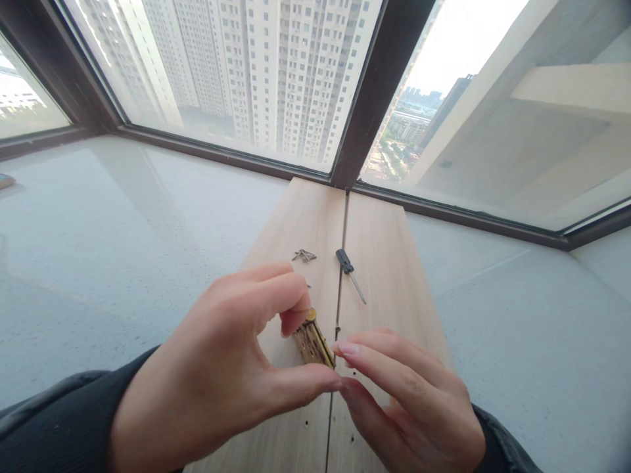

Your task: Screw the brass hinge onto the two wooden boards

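Left hand is half closed, curled fingers and thumb spanning a brass-coloured metal piece held tilted at its fingertips. Beneath this hand runs a pale wooden left board, and just past its curled fingers a small heap of screws lies on it. Farther right, beyond the right hand's fingertips, rests a black-handled screwdriver, tip angled back toward that hand. The right hand, partly open, brings thumb and forefinger close to the piece's near end; whether it grips anything I cannot tell.
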`<state>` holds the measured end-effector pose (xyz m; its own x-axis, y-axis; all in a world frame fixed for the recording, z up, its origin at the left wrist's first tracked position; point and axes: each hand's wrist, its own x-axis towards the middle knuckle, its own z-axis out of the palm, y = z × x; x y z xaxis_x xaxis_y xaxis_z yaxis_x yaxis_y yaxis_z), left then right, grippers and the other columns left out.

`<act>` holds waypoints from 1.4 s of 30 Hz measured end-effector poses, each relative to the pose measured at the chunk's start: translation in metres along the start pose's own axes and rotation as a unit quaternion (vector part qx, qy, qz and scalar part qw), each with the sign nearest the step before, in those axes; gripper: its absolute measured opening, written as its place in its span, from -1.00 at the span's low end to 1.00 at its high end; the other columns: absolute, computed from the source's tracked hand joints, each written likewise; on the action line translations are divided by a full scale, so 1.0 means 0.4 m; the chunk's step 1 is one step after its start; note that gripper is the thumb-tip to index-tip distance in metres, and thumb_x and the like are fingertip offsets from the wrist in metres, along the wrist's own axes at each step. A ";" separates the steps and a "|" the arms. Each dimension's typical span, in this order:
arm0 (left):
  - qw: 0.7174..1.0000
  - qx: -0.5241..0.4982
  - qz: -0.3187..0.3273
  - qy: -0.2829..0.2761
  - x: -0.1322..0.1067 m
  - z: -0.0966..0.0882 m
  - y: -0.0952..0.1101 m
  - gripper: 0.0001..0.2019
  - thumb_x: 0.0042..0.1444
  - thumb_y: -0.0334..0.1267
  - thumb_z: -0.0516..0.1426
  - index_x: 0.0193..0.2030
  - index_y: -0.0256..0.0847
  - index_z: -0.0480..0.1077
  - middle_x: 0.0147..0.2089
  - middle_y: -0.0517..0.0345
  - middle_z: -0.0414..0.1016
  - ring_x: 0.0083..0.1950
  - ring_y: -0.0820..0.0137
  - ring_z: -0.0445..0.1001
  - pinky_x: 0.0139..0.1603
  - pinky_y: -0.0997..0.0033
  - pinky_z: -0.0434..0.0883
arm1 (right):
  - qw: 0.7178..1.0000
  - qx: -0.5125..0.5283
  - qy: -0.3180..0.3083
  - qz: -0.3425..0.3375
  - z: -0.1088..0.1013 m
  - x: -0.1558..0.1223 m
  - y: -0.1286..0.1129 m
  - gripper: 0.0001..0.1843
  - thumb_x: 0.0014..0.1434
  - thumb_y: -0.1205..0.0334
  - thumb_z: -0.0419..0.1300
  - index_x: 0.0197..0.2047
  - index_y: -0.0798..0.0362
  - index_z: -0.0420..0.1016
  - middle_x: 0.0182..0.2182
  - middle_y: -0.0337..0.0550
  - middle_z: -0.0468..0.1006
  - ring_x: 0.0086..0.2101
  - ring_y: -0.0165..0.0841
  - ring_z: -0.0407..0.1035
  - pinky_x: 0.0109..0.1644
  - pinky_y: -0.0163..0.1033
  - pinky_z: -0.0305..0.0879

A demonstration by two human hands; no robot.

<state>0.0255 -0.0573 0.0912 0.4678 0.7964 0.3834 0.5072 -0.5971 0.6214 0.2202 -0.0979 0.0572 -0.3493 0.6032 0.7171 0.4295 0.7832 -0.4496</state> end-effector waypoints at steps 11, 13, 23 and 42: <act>1.000 0.001 0.001 0.002 0.001 0.000 0.008 -0.64 -0.11 -0.32 0.27 -0.55 -0.21 0.08 -0.54 0.38 0.15 -0.52 0.62 0.14 -0.53 0.58 0.16 | 0.998 0.054 -0.011 0.011 -0.001 0.007 -0.006 -0.63 0.06 0.65 0.13 -0.06 0.23 0.48 -0.25 -0.03 0.52 -0.31 -0.34 0.45 -0.26 -0.26 0.49; 1.000 0.000 -0.001 0.000 0.000 0.000 0.009 -0.64 -0.12 -0.32 0.27 -0.55 -0.21 0.08 -0.54 0.38 0.15 -0.52 0.62 0.14 -0.53 0.59 0.16 | 0.998 0.058 -0.012 0.024 -0.001 0.006 -0.007 -0.62 0.06 0.66 0.11 -0.06 0.23 0.48 -0.24 -0.02 0.50 -0.31 -0.35 0.44 -0.30 -0.27 0.48; 0.999 -0.005 -0.043 -0.019 0.009 -0.020 0.002 -0.72 -0.09 -0.26 0.25 -0.57 -0.22 0.18 -0.55 0.37 0.23 -0.52 0.61 0.16 -0.52 0.55 0.15 | 0.998 0.035 0.025 0.040 -0.007 -0.009 0.020 -0.68 0.06 0.61 0.21 -0.13 0.13 0.49 -0.21 -0.09 0.46 -0.30 -0.37 0.43 -0.32 -0.29 0.43; 0.997 0.053 -0.034 0.032 0.003 -0.050 0.018 -0.85 0.03 -0.23 0.18 -0.53 -0.06 0.51 -0.62 0.32 0.29 -0.61 0.61 0.18 -0.65 0.63 0.09 | 0.950 0.125 0.172 0.228 -0.011 -0.015 0.004 -0.82 0.13 0.50 0.22 -0.27 0.01 0.44 -0.40 -0.23 0.56 -0.42 -0.42 0.47 -0.38 -0.43 0.46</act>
<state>0.0153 -0.0586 0.1100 0.3841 0.8380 0.3876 0.6117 -0.5454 0.5730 0.2265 -0.1007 0.0544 0.1369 0.8376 0.5288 0.2446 0.4887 -0.8374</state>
